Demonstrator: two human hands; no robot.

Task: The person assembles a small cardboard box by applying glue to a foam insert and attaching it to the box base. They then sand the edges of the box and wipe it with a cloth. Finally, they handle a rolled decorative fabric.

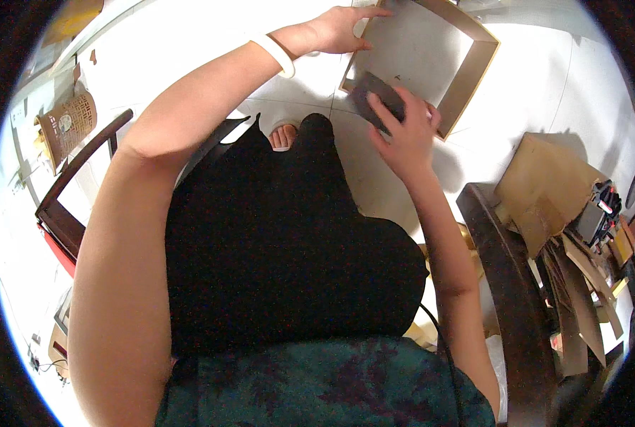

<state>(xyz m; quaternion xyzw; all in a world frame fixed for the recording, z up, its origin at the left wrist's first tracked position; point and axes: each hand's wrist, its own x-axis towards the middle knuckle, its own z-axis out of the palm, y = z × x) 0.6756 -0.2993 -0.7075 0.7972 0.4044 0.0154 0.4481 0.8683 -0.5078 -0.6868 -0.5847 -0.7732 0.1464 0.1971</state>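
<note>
Left hand (337, 30): partly open, with thumb and forefinger well parted; at left side of frame, reaching over its edge; can't tell how firm the contact.
Right hand (410, 139): closed around block, bent fingers over its top face, thumb along the near side.
Block (372, 91): dark grey, flat-faced, squared at the corners, matte; slightly blurred.
Frame (467, 87): pale tan, rectangular, thin upright walls; partly cut off at top of view; can't tell whether bottomless.
Block position: under right fingers, to their left; at frame's near left corner, seemingly against near wall, exact contact hidden.
Frame position: right of left hand, just beyond right hand; above or on white tiled floor (581, 64), can't tell which.
Left wrist: pale band (273, 55).
Right of lap: dark wooden rail (504, 285), then brown cardboard (549, 185) heaped beside it.
Left of lap: dark wooden chair (60, 188), near patterned brown bag (70, 127).
</note>
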